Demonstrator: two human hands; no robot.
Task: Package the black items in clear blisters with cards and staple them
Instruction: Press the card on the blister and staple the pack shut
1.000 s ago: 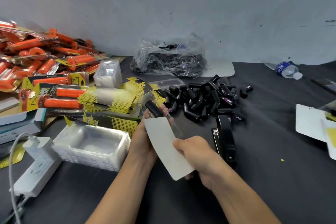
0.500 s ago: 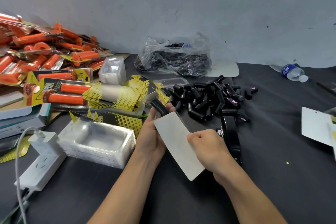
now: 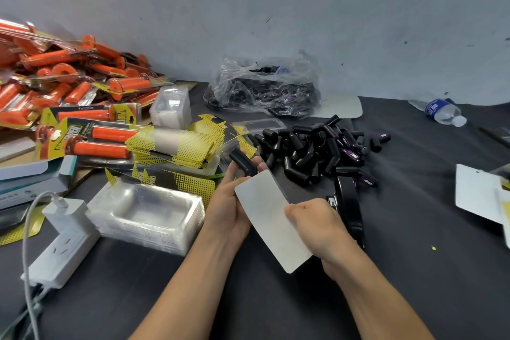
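Both forearms reach in from the near edge and the two hands meet over the dark bench (image 3: 414, 270). The right hand (image 3: 314, 226) is curled tight, thumb and fingers pinching the right edge of a plain white card (image 3: 269, 218), which sits tilted between the hands, its near corner pointing back toward the wrists. The left hand (image 3: 227, 201) cups the card's other edge from behind. Up at its fingertips it grips one black item (image 3: 240, 163), a short bent tube poking out just past the card's far corner. A thin clear edge runs along the card's far side; whether that is a blister I cannot tell.

Just beyond the right hand's knuckles lies a black stapler (image 3: 348, 210), flat on the bench. Close by on the left of the left hand is a stack of clear blisters (image 3: 146, 212), and further left again a white power strip (image 3: 64, 243) with a plug in it.

Past the fingertips of both hands, the loose heap of black items (image 3: 317, 149) spreads over the bench. Beyond the left hand, yellow-and-black printed cards (image 3: 171, 146) lie fanned, with orange packs (image 3: 82, 85) piled well off to the left. Well to the right of the right hand lie more white cards (image 3: 477, 193).

Farthest out, a crumpled clear bag (image 3: 262, 88) of dark parts sits against the wall, and a water bottle (image 3: 441, 112) lies on its side, far right.
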